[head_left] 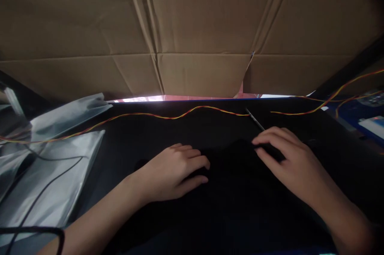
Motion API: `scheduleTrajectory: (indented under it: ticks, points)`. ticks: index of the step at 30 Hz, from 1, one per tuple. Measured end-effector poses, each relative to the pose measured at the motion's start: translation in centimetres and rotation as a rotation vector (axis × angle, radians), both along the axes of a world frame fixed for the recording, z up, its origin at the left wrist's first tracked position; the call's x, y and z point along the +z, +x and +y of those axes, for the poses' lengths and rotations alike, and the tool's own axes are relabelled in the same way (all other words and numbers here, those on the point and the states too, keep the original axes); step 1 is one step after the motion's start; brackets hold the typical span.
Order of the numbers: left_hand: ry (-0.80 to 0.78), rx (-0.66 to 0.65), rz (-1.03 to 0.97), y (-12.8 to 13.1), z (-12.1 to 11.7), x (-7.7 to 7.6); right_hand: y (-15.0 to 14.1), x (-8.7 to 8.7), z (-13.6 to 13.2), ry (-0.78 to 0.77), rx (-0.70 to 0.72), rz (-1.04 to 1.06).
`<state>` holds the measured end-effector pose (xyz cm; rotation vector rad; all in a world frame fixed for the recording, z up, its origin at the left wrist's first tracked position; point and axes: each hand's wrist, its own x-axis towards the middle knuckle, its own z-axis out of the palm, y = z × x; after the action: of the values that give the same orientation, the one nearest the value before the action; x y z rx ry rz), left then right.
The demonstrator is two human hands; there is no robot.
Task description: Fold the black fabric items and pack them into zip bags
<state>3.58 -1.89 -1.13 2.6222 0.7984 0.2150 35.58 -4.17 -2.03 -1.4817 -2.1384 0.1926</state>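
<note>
My left hand [177,171] is over a very dark area, its fingers curled and the thumb a little below the forefinger. Blackness fills the gap between them, so I cannot make out what it grips. My right hand [288,159] is farther right, thumb and forefinger closing around something black whose kind is lost in the dark. Just beyond its fingertips runs a thin grey edge [255,119], apparently the side of a dark flat thing that covers part of the twisted red and yellow wire [144,114]. Both hands are above a black tabletop [126,139].
Clear plastic bags [57,183] lie at the left, with a thin black cable [45,191] across them. Brown cardboard [198,19] rises behind the table. At the far right is a blue tray [345,111] with a white item [373,126].
</note>
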Motion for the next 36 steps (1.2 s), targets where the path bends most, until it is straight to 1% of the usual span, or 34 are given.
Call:
scheduleTrajectory:
  ticks: [1,2,3,5,6,7,10,12,15,16,17,19,21,22,23,24,27,30,32,34,36]
  points:
    - [-0.009,0.01,-0.025,-0.2,0.1,-0.4,0.1,0.2,-1.0,0.007,0.053,-0.03]
    - [-0.014,0.016,-0.042,-0.4,0.1,-0.8,0.3,0.2,-2.0,-0.019,0.106,-0.068]
    - [-0.015,0.018,-0.052,-0.6,0.1,-1.0,0.5,0.0,-3.0,-0.076,0.152,-0.106]
    - [-0.02,0.01,-0.054,-0.8,0.1,-1.2,1.1,-0.7,-4.5,-0.186,0.189,-0.149]
    - [-0.019,0.005,-0.047,-0.8,0.2,-1.2,1.5,-1.2,-4.9,-0.21,0.18,-0.154]
    - [-0.017,0.001,-0.039,-0.8,0.1,-1.1,1.7,-1.6,-5.3,-0.203,0.16,-0.15]
    - [-0.008,-0.002,-0.018,-0.8,0.1,-1.2,1.8,-2.2,-5.6,-0.094,0.124,-0.137]
    - [0.003,-0.004,-0.018,-0.9,0.1,-1.4,1.2,-2.1,-5.5,-0.043,0.142,-0.155]
    - [0.012,-0.008,-0.032,-0.9,0.1,-1.6,0.4,-1.4,-5.3,-0.039,0.158,-0.161]
    - [0.012,-0.009,-0.037,-0.9,0.1,-1.6,0.3,-1.3,-5.3,-0.034,0.124,-0.131]
    - [0.011,-0.01,-0.041,-0.9,0.1,-1.6,0.5,-1.2,-5.2,-0.02,0.052,-0.083]
    - [0.011,-0.013,-0.046,-0.9,0.2,-1.6,1.0,-1.2,-5.3,-0.017,-0.193,0.019]
    - [0.017,-0.02,-0.052,-0.9,0.2,-1.5,1.6,-1.5,-5.4,-0.107,-0.45,0.06]
    - [0.022,-0.023,-0.058,-1.0,0.3,-1.5,1.8,-1.7,-5.4,-0.172,-0.533,0.059]
    - [0.03,-0.023,-0.066,-1.1,0.3,-1.4,1.9,-2.0,-5.4,-0.235,-0.57,0.054]
    - [0.04,-0.021,-0.077,-1.2,0.4,-1.4,1.8,-2.2,-5.3,-0.282,-0.575,0.056]
    - [0.073,0.016,-0.106,-1.8,0.7,-1.0,1.2,-2.4,-5.2,-0.349,-0.539,0.116]
    - [0.081,0.078,-0.123,-2.6,1.1,-0.6,0.8,-1.4,-4.9,-0.396,-0.509,0.178]
    - [0.07,0.116,-0.13,-2.9,1.3,-0.4,0.4,0.0,-4.7,-0.365,-0.498,0.172]
    - [0.053,0.143,-0.133,-3.1,1.5,-0.4,-0.6,1.9,-4.5,-0.274,-0.49,0.114]
    - [0.031,0.153,-0.131,-3.1,1.6,-0.5,-2.7,4.0,-4.4,-0.139,-0.438,0.024]
